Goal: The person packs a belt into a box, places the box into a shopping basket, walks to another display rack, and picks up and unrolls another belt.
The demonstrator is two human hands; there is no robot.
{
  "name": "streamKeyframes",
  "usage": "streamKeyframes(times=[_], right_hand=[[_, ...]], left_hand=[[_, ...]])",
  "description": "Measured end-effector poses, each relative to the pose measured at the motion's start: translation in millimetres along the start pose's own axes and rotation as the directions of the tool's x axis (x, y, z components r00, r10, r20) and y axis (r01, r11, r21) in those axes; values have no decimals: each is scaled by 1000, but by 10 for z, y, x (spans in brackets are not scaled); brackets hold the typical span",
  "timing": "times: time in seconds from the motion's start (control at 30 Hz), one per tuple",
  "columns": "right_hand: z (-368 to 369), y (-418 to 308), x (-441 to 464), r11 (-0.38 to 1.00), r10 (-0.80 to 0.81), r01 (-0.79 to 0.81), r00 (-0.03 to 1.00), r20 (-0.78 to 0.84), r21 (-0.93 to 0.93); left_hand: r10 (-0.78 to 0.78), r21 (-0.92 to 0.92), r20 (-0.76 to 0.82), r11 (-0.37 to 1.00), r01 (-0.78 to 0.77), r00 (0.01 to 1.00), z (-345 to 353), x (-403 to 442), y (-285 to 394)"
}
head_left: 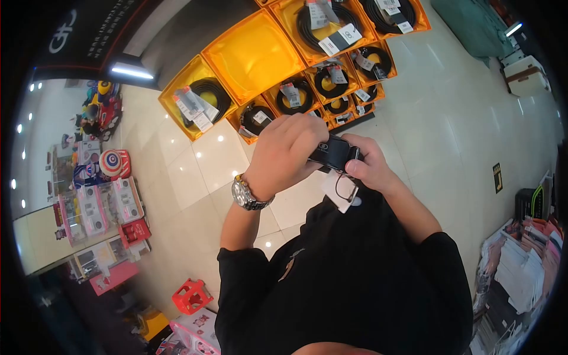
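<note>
A black belt with a dark buckle [334, 152] is held between my two hands in front of my chest. My left hand [289, 145], with a metal watch [244, 194] on its wrist, is closed round the buckle's left side. At the buckle's right end, my right hand [371, 164] pinches the belt with thumb and fingers. A white tag [339, 190] hangs on a dark loop below the buckle. Just beyond my hands, coiled black belts with tags lie in yellow boxes, one of them the box [194, 98] at the left.
A yellow box [253, 57] with no belt in it stands at the top. Toys and boxed goods [93, 208] line the left side, with a red stool [191, 296] lower down. Folded clothes [521, 267] are stacked at the right, and a white case [525, 77] is behind.
</note>
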State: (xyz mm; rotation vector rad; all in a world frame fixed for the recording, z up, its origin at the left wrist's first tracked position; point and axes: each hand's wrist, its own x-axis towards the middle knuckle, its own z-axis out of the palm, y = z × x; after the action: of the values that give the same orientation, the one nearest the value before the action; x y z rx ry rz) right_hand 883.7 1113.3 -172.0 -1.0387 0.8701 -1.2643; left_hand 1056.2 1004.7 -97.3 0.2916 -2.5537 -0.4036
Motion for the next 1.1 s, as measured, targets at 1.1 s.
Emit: streamKeyframes(times=[1.1], right_hand=[[0, -49, -256, 973, -154, 129, 981, -122, -192]], left_hand=[[-237, -261, -189, 948, 184, 953, 482, -227, 247]])
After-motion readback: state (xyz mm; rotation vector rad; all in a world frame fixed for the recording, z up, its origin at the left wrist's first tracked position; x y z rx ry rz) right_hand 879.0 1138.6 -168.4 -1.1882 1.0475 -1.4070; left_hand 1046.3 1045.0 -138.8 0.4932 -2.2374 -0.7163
